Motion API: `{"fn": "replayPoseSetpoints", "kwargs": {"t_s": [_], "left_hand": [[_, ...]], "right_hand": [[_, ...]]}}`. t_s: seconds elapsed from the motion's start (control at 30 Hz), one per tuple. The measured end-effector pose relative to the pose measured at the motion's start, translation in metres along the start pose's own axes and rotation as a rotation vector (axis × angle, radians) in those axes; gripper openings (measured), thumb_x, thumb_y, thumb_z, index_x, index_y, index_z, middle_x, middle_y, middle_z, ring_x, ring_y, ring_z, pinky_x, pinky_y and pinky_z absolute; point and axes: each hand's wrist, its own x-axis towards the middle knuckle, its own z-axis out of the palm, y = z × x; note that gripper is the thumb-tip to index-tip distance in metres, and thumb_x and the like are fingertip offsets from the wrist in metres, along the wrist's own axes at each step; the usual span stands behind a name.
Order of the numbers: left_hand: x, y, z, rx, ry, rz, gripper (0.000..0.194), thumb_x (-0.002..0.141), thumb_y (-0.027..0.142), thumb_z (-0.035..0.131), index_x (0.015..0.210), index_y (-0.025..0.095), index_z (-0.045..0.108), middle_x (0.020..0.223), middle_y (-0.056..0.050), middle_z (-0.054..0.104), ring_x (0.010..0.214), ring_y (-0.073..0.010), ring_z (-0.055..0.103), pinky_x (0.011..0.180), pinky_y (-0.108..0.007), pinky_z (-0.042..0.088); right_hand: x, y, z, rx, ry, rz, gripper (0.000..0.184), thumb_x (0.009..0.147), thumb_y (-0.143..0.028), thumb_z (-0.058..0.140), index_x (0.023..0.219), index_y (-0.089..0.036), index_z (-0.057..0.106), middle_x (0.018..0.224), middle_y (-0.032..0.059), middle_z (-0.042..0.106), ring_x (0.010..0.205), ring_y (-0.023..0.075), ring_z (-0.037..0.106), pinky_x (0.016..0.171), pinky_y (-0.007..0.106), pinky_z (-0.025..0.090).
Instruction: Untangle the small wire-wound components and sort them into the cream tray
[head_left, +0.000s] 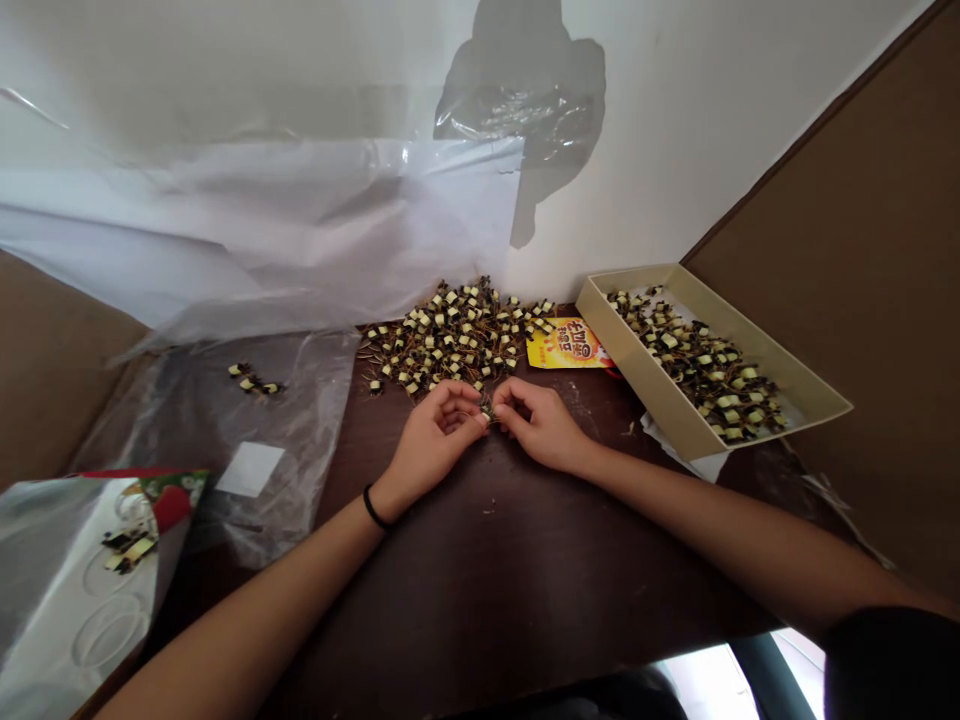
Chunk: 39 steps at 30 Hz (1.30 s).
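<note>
A small yellow-and-black wire-leaded coil (487, 412), like a little transformer, is pinched between my hands over the front of the dark table. My left hand (442, 425), with a black band at the wrist, closes thumb and forefinger on its left side. From the other side my right hand (536, 422) pinches near its thin wires; the exact grip is too small to make out. Just beyond my fingers lies a heap of the same coils (457, 335), their copper-coloured leads tangled.
At the right, a cream box (645, 390) holds many more coils. A yellow packet (566, 344) lies between heap and box. On the left, clear plastic sheeting (315, 430) carries several coils (255, 381) and a white paper square (250, 469). A shiny bag (75, 600) lies nearer, with coils on it.
</note>
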Motion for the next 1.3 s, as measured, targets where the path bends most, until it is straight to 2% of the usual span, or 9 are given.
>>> {"fn": "replayPoseSetpoints", "kwargs": {"t_s": [0.43, 0.67, 0.87, 1.3], "left_hand": [[-0.0016, -0.0009, 0.0008, 0.057, -0.005, 0.055, 0.021, 0.075, 0.024, 0.065, 0.092, 0.016, 0.054, 0.082, -0.002, 0.061, 0.072, -0.0109, 0.059, 0.069, -0.024, 0.048], [-0.0012, 0.0002, 0.0012, 0.053, -0.072, 0.019, 0.02, 0.078, 0.026, 0.063, 0.094, 0.017, 0.054, 0.082, -0.002, 0.063, 0.072, -0.0117, 0.06, 0.069, -0.025, 0.049], [0.0004, -0.002, 0.0015, 0.063, -0.01, 0.044, 0.028, 0.071, 0.019, 0.067, 0.094, 0.019, 0.052, 0.083, -0.001, 0.061, 0.079, -0.0123, 0.06, 0.074, -0.025, 0.049], [0.0, -0.0049, 0.0025, 0.115, 0.024, 0.078, 0.024, 0.074, 0.021, 0.065, 0.095, 0.019, 0.053, 0.093, -0.004, 0.061, 0.082, -0.0134, 0.061, 0.077, -0.028, 0.049]], "right_hand": [[0.0003, -0.0007, -0.0004, 0.024, 0.005, 0.017, 0.012, 0.085, -0.023, 0.051, 0.074, -0.018, 0.052, 0.069, -0.0008, 0.056, 0.061, 0.0106, 0.05, 0.059, 0.023, 0.041], [-0.0001, 0.0006, -0.0001, 0.005, 0.011, 0.008, 0.012, 0.086, -0.022, 0.051, 0.074, -0.018, 0.051, 0.07, -0.0005, 0.057, 0.061, 0.0107, 0.05, 0.059, 0.023, 0.041], [0.0003, -0.0014, 0.0, -0.015, 0.006, 0.003, 0.012, 0.085, -0.023, 0.05, 0.074, -0.019, 0.051, 0.07, -0.0003, 0.057, 0.063, 0.0111, 0.051, 0.06, 0.024, 0.041], [0.0004, -0.0015, 0.0018, -0.049, 0.029, -0.006, 0.011, 0.085, -0.021, 0.051, 0.074, -0.019, 0.053, 0.069, -0.0003, 0.059, 0.063, 0.0116, 0.054, 0.06, 0.023, 0.042]]}}
